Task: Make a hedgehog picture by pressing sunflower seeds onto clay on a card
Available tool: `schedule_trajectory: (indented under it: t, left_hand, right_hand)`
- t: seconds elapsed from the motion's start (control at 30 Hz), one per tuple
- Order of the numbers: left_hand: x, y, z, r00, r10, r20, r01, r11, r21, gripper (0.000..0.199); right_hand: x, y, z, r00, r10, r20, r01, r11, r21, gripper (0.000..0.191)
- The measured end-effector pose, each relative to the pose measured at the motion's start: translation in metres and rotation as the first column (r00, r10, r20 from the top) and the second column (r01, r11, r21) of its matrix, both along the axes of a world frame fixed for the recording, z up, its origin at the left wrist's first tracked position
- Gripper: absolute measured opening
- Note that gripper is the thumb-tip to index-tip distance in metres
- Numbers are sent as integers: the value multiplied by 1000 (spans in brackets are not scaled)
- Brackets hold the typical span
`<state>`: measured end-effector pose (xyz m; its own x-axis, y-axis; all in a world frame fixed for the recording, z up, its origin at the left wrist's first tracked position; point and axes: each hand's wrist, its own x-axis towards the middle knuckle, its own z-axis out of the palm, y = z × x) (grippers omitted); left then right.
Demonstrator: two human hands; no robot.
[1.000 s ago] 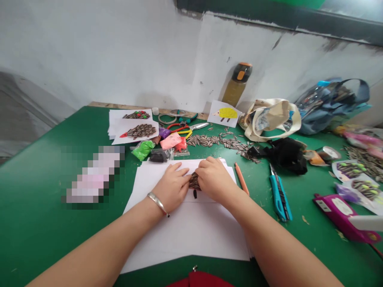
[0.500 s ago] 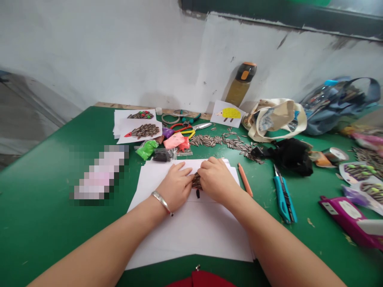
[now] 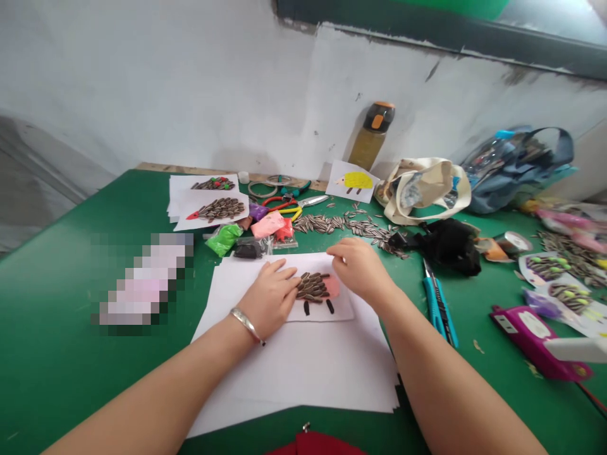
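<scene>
White paper sheets (image 3: 303, 370) lie stacked before me on the green table. On top, a smaller card carries sunflower seeds (image 3: 313, 287) pressed on a pink patch (image 3: 334, 287), with two black leg shapes (image 3: 330, 306) below. My left hand (image 3: 271, 294) rests on the card's left part, fingers spread, fingertips touching the seeds' left edge. Above the card's upper right, my right hand (image 3: 356, 264) is raised with thumb and index finger pinched together; whatever is between them is too small to make out.
Loose seeds (image 3: 322, 223) lie behind the paper near clay bags (image 3: 224, 239), scissors (image 3: 313, 202) and finished seed cards (image 3: 220, 208). Rightward are a blue cutter (image 3: 439, 306), black bag (image 3: 450, 246), cloth bag (image 3: 393, 205) and magenta tool (image 3: 533, 335). A bottle (image 3: 372, 133) stands by the wall.
My right hand has lifted off the seeds and moved right, uncovering the seeds, pink patch and second black leg. The left hand stays on the card. The camera view has shifted slightly.
</scene>
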<state>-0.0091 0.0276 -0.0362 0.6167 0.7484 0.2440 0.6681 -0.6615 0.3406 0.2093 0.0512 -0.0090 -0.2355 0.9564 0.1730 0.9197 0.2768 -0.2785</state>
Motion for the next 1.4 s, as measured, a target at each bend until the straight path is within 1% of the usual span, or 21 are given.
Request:
schedule_trajectory:
  t: [0.1,0.2,0.27,0.43,0.53,0.63,0.8,0.9,1.0,1.07,1.3,1.4]
  left_hand:
    - [-1,1,-1,999,18,43,-18,1000,-7,32]
    - [-1,1,-3,996,25,91,-24,1000,-9,33]
    - [-1,2,-4,995,27,101,-26,1000,-12,33]
    - [-2,2,-5,997,32,77,-30,999,-35,34]
    - [-2,2,-4,997,32,71,-30,999,-34,32]
    - [-2,1,-2,997,30,72,-28,999,-34,29]
    - [0,0,0,997,14,71,-7,995,-100,28]
    - [0,-1,-1,997,10,81,0,993,-116,28]
    - [0,-1,-1,996,16,91,-6,994,-114,27]
    - [0,-1,-2,995,13,101,-2,994,-110,26]
    - [0,0,1,997,10,81,-4,997,-81,26]
    - [1,0,3,998,8,68,-4,998,-57,26]
  right_hand:
    - [23,11,-7,991,-129,-40,130,991,16,35]
    - [43,20,-14,962,-272,-8,272,962,-1,35]
    - [51,22,-18,942,-332,37,332,943,11,37]
    - [55,21,-24,909,-378,174,373,926,60,44]
    - [53,20,-26,892,-399,213,392,917,79,45]
    - [52,19,-27,890,-392,233,384,920,82,46]
    - [47,17,-25,903,-348,250,354,935,22,40]
    - [40,16,-24,923,-286,257,291,957,21,38]
    - [34,16,-24,940,-205,274,205,978,28,38]
    - [33,17,-25,943,-174,282,170,985,40,38]
    - [40,23,-32,964,-110,243,104,994,39,37]
    - [41,25,-33,966,-99,239,93,995,35,38]
